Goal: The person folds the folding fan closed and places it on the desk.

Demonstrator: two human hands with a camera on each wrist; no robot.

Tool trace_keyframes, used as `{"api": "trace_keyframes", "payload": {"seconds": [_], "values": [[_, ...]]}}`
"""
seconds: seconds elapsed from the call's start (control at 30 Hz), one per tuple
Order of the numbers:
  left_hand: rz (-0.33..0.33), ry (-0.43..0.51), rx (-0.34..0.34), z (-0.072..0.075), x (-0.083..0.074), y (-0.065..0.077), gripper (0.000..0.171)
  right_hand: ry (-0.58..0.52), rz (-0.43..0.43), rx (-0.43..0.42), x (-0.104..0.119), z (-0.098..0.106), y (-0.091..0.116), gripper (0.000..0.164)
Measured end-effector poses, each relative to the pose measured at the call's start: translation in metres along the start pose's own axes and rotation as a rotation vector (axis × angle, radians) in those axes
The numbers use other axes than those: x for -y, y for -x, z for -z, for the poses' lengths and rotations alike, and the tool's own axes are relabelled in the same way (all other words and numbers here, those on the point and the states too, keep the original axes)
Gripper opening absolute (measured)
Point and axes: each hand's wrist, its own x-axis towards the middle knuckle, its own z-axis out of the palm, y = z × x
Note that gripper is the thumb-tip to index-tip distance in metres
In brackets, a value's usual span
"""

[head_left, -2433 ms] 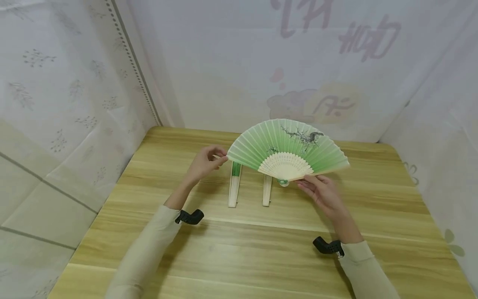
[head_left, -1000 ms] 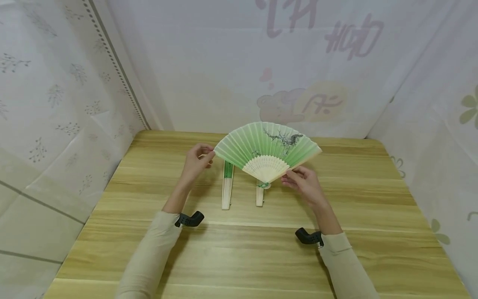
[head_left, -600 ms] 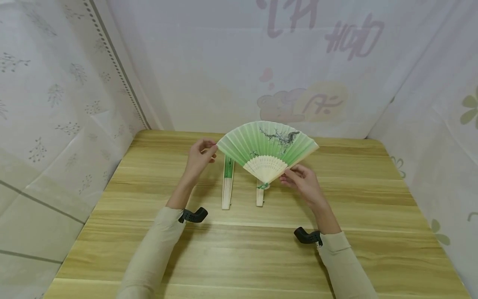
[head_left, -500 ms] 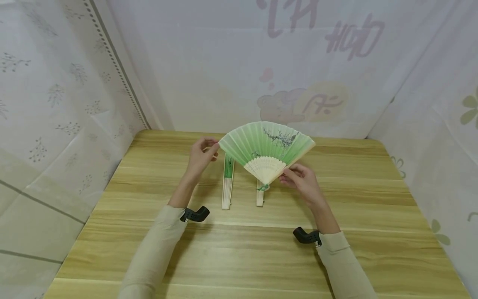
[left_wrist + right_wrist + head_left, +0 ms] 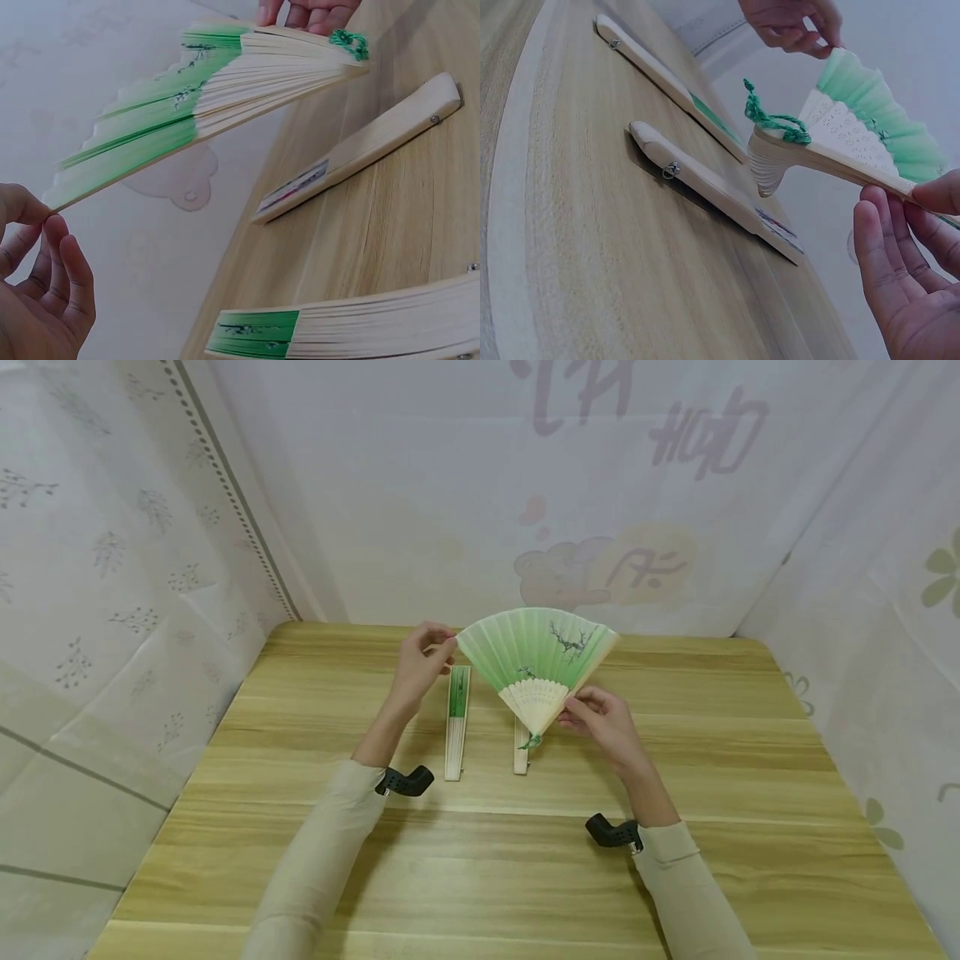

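A green folding fan [image 5: 536, 647] with a dark branch print and pale pierced ribs is held partly spread above the table. My left hand [image 5: 426, 664] pinches the tip of its left outer rib between thumb and fingers. The right hand [image 5: 603, 722] pinches the opposite outer rib low down, near the pivot. A green cord [image 5: 776, 120] is knotted at the pivot end. Below lie two folded fans. One folded fan [image 5: 457, 727] has a green section; the other folded fan [image 5: 360, 146] shows a white and purplish print and is mostly behind the spread fan in the head view.
The wooden table [image 5: 480, 877] has its far edge against a pale printed curtain [image 5: 420, 485]. Further curtains hang at left and right. A black wrist camera [image 5: 408, 781] sits on the left wrist and another camera [image 5: 611, 832] on the right.
The left hand has moved rightward and slightly up, bringing its rib nearer the right hand. The fan's spread has narrowed from a wide half circle to a smaller wedge. Both folded fans stay on the table.
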Motion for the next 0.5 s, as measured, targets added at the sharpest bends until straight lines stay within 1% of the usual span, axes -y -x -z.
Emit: {"api": "trace_keyframes", "payload": {"seconds": [0.23,0.5], "values": [[-0.011,-0.002,0.05,-0.009,-0.001,-0.006,0.014,-0.013,0.005,0.015,-0.001,-0.002,-0.001,0.021],[-0.004,0.005,0.067,-0.018,-0.007,-0.009,0.015,0.018,0.017,0.044,0.0,-0.005,-0.001,0.02]]}}
